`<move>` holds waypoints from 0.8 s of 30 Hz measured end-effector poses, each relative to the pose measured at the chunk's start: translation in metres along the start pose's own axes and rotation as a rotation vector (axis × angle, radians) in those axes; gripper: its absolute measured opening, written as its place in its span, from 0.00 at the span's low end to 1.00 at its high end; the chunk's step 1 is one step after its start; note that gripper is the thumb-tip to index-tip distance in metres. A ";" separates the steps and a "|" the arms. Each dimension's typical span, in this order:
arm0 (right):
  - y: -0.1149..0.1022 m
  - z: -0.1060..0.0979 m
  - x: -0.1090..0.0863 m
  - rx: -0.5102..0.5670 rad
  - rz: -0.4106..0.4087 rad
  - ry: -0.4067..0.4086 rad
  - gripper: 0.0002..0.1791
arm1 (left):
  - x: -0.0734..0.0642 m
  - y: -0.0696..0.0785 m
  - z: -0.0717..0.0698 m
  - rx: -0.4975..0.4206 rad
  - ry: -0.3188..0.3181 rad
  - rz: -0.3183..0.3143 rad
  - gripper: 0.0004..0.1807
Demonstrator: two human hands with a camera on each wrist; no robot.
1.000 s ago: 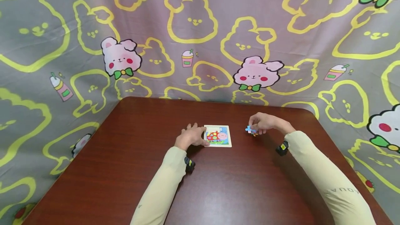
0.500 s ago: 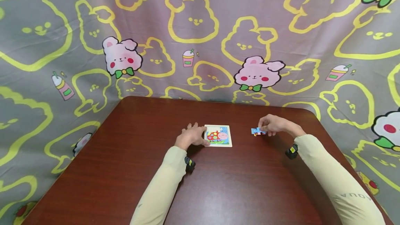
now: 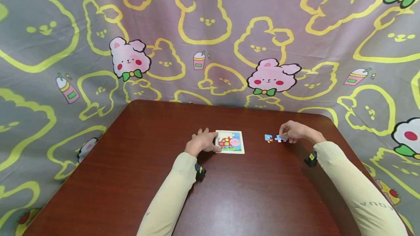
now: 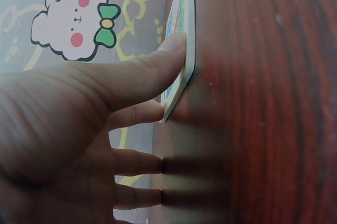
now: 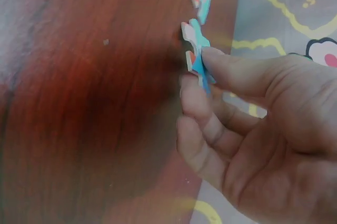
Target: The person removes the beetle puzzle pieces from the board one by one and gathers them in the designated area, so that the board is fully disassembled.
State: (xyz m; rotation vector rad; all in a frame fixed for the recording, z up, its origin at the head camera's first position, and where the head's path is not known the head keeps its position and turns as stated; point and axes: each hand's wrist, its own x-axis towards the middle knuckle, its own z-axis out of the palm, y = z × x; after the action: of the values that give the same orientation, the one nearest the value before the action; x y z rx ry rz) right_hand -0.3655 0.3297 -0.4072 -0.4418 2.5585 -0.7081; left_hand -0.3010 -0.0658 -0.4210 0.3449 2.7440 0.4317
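A small square jigsaw puzzle board (image 3: 243, 148) with a pale frame and a partly filled cartoon picture lies mid-table. My left hand (image 3: 202, 142) rests at its left side with fingers spread; in the left wrist view the thumb (image 4: 171, 50) touches the board's edge and the index fingertip meets its corner. Off to the right, my right hand (image 3: 293, 131) pinches a blue jigsaw piece (image 5: 197, 55) between thumb and fingers, low over the table. Just left of it lies a second jigsaw piece (image 3: 268, 138), blue with some orange.
The brown wooden table (image 3: 210, 196) has rounded far corners. Behind it hangs a grey-pink curtain (image 3: 157, 17) with cartoon rabbits, close to the far edge. A bare pale area shows at the upper left of the picture inside the board.
My right hand has moved right with its jigsaw piece, away from the second piece, which now lies separately in view. The left hand and the board have stayed in place.
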 end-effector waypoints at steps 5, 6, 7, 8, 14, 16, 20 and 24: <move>0.001 0.004 -0.003 -0.059 0.037 0.043 0.07 | 0.000 0.001 -0.001 0.006 -0.004 -0.007 0.42; 0.001 0.004 -0.003 -0.073 0.045 0.050 0.07 | 0.000 0.001 -0.001 0.007 -0.006 -0.009 0.42; 0.000 0.005 -0.003 -0.083 0.056 0.056 0.08 | 0.000 0.001 -0.001 0.007 -0.007 -0.011 0.42; 0.000 0.005 -0.002 -0.101 0.064 0.060 0.09 | 0.000 0.001 -0.001 0.005 -0.008 -0.013 0.42; -0.002 0.004 -0.002 -0.167 0.112 0.085 0.13 | -0.002 0.000 -0.002 -0.005 -0.001 -0.006 0.42; -0.004 0.004 -0.001 -0.156 0.121 0.097 0.14 | -0.002 -0.001 -0.002 -0.006 -0.003 -0.004 0.42; -0.016 0.005 0.000 -0.141 0.114 0.115 0.16 | -0.003 -0.002 -0.001 -0.008 -0.006 -0.007 0.42; -0.034 0.007 0.004 -0.120 0.072 0.127 0.17 | -0.003 -0.002 0.000 -0.004 -0.005 -0.003 0.42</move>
State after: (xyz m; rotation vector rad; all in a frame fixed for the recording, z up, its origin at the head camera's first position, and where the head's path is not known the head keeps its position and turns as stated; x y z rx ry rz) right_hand -0.3587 0.2978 -0.3957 -0.3511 2.7317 -0.5759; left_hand -0.2986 -0.0689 -0.4206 0.3400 2.7386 0.4344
